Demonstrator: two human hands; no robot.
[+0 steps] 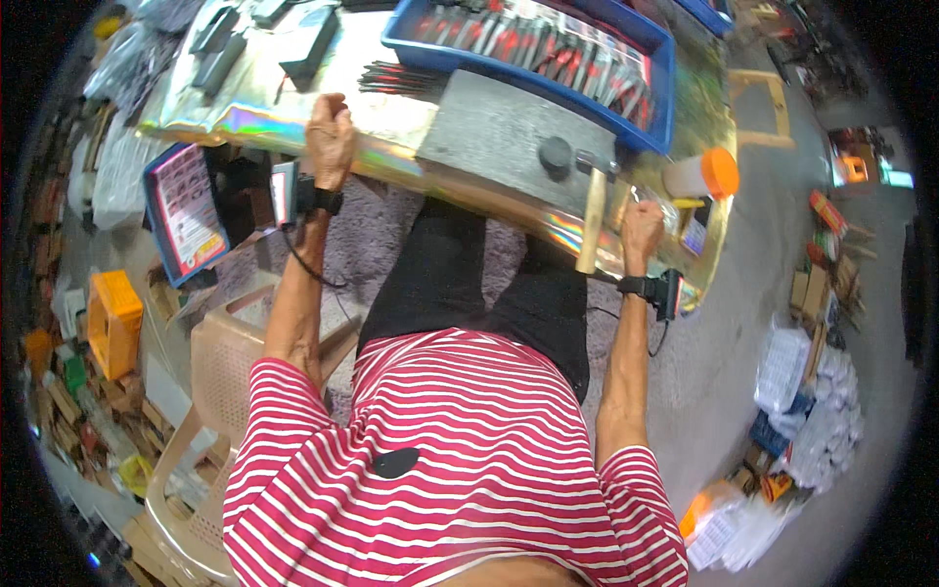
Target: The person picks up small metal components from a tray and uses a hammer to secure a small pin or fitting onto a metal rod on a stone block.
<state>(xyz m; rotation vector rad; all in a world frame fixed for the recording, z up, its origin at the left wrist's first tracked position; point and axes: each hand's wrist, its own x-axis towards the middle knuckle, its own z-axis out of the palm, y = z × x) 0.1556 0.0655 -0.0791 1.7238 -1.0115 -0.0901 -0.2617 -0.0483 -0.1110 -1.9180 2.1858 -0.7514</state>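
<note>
At the near edge of the gold-covered table [391,161], my left hand [331,142] is closed with its fingers curled. Whatever it may hold is hidden. Just beyond it lies a bunch of thin dark rods [399,78]. My right hand [643,230] is a closed fist over the table's near right part, and its inner side does not show. To its left a hammer [593,210] with a wooden handle lies with its head on a grey metal block [518,122]. A round black piece [555,155] sits on that block. An orange-lidded jar [699,174] lies right of my fist.
A blue tray [660,103] of red-and-grey tools stands at the back. Black cases [311,44] lie at the far left. Below the table's left end hangs a blue-framed box [186,215]. A plastic chair [225,352] is at my left, with an orange crate [114,323] farther out.
</note>
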